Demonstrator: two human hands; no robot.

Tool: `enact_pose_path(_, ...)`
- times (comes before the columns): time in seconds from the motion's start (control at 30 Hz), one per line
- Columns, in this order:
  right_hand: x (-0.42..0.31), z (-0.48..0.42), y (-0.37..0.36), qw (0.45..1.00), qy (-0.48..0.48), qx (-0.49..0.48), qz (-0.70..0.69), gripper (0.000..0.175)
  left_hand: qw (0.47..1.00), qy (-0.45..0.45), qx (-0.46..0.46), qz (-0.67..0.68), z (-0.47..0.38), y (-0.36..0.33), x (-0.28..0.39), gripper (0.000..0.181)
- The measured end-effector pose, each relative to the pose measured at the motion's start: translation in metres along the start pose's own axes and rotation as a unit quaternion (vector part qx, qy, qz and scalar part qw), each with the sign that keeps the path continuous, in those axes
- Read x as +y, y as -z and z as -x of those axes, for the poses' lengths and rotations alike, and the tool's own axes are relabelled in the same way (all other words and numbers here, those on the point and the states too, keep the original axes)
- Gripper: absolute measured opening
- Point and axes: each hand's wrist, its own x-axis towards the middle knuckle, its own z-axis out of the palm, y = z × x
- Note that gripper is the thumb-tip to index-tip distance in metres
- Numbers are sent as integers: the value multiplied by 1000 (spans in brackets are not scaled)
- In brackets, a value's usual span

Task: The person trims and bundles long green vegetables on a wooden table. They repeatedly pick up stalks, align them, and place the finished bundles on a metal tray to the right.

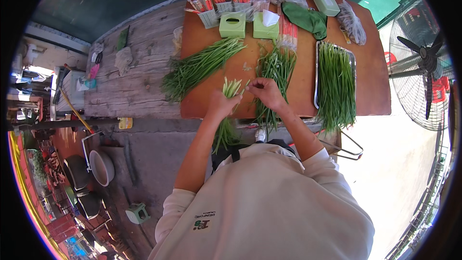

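Note:
My left hand [221, 105] is closed around a bunch of garlic chives [232, 87]. Their pale cut ends point away from me, and the green leaves hang below the table's near edge. Close to those ends, the thumb and forefinger of my right hand [269, 93] pinch a single chive stalk [248, 82] standing apart from the bunch. On the brown tabletop [306, 76] lie a loose pile of chives [205, 66] to the left and another pile [276, 68] behind my right hand. Farther right, a metal tray [316, 92] carries neatly aligned chives [335, 79] that overhang its near end.
Two green tissue boxes [232, 25], [266, 29] and baskets of wrapped chopsticks [223, 6] stand at the back. A green cloth [305, 20] lies beside them. Small pale scraps [247, 66] dot the table. A caged fan [420, 57] stands right; a weathered wooden surface [144, 68] adjoins left.

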Motion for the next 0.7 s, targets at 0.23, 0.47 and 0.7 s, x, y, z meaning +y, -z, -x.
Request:
enact_pose_path(0.23, 11, -34, 26, 990, 59, 86, 97, 17, 998, 57, -19, 9, -1, 5, -5, 22)
enact_pose_path(0.47, -7, -36, 36, 838, 278, 269, 385, 26, 991, 58, -38, 115, -4, 13, -16, 21)
enact_pose_path(0.7, 14, -9, -23, 975, -17, -37, -217, 14, 992, 43, -31, 117, -2, 3, -5, 19)
